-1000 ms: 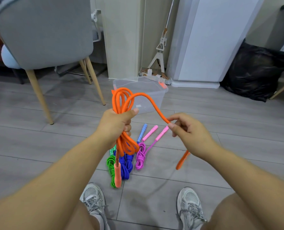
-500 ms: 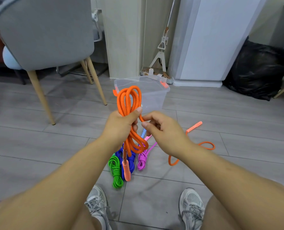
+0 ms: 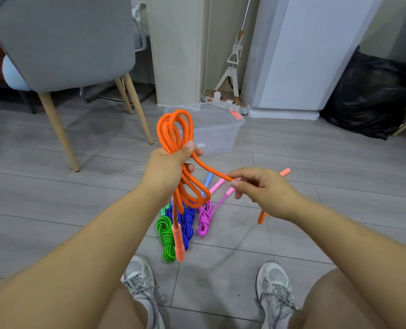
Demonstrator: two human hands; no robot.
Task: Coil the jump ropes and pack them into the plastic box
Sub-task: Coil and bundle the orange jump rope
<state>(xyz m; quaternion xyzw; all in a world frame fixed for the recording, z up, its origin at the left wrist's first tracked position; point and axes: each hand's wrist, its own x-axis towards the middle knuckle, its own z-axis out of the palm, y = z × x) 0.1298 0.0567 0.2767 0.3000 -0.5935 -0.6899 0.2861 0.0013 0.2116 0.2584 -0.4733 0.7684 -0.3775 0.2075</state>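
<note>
Next length of rope stretched from the left fist to the right fingers

At centre frame the left hand (image 3: 166,167) grips the orange braided jump rope (image 3: 173,129) as an upright coil, with loops above and below the fist and one orange plastic handle (image 3: 179,245) hanging straight down. A free strand slants down and right to the right hand (image 3: 266,193), whose fingers (image 3: 239,174) pinch it between thumb and forefinger, the other fingers loosely curled. The next loop has to travel back up and left to the fist. Half a second ago the right hand was against the coil; now it is apart, lower right. Beyond lie green (image 3: 166,236), blue (image 3: 189,222) and pink (image 3: 204,219) coiled ropes on the floor, then the clear plastic box (image 3: 223,136), which holds no rope.
</note>
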